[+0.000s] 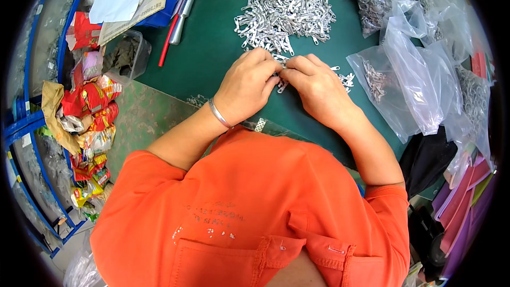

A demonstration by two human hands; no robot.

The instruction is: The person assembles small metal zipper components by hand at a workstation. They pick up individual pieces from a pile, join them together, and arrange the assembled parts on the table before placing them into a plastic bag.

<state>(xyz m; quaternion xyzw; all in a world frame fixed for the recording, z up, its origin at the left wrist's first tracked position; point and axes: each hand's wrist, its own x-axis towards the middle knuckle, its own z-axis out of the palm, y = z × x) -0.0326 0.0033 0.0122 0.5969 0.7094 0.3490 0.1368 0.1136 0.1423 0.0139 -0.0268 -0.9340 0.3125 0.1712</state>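
At far left I see a heap of crumpled red and yellow snack wrappers [87,122]. My left hand [247,85], silver bangle on its wrist, and right hand [319,90] meet fingertip to fingertip on the green table mat [212,48], both pinching small silver metal zipper pulls [280,82], just below the big loose pile of them [287,8]. Clear plastic bags [414,74] lie right.

Green-topped bench [212,48] strewn with small metal parts and bags.

A large heap of small silver metal pieces [287,5] lies at the far middle, with a few loose ones [346,78] nearer. Clear plastic bags of similar pieces [409,74] crowd the right side. At the far left lie a red pen [169,40], a clear plastic box [127,53] and white papers [114,0].
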